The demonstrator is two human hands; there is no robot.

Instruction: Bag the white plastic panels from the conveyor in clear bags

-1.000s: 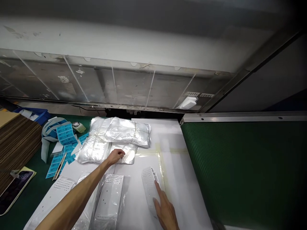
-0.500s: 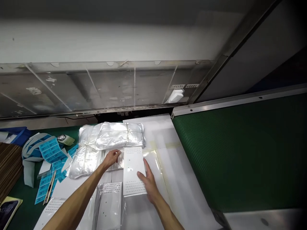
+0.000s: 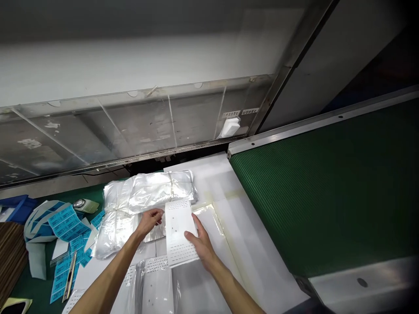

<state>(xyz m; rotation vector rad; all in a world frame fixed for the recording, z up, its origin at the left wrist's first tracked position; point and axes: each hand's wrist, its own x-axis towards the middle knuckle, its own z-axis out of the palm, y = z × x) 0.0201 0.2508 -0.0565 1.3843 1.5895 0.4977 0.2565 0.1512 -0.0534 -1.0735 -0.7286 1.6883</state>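
Note:
My right hand (image 3: 203, 244) grips a flat white panel (image 3: 179, 231) by its right edge, thumb on top. The panel carries rows of short dark dashes at both ends and a few small marks in the middle. At its upper left, my left hand (image 3: 151, 221) has its fingers pinched together by a small clear plastic bag stack (image 3: 155, 234); what sits between the fingertips is too small to make out. Behind both hands lie tied bundles of clear plastic bags (image 3: 162, 190). Similar panels in clear bags (image 3: 157, 283) lie in front, partly under my left forearm.
On the left are blue label sheets (image 3: 67, 223), a utility knife (image 3: 70, 275), a small bottle (image 3: 85, 205), a blue bin (image 3: 19, 210) and stacked brown cardboard (image 3: 11, 253). A green conveyor belt (image 3: 327, 196) with a metal rail runs along the right.
The camera view has tilted, shifting the scene slightly. My right hand still holds the white panel, and my left hand stays pinched near the bags.

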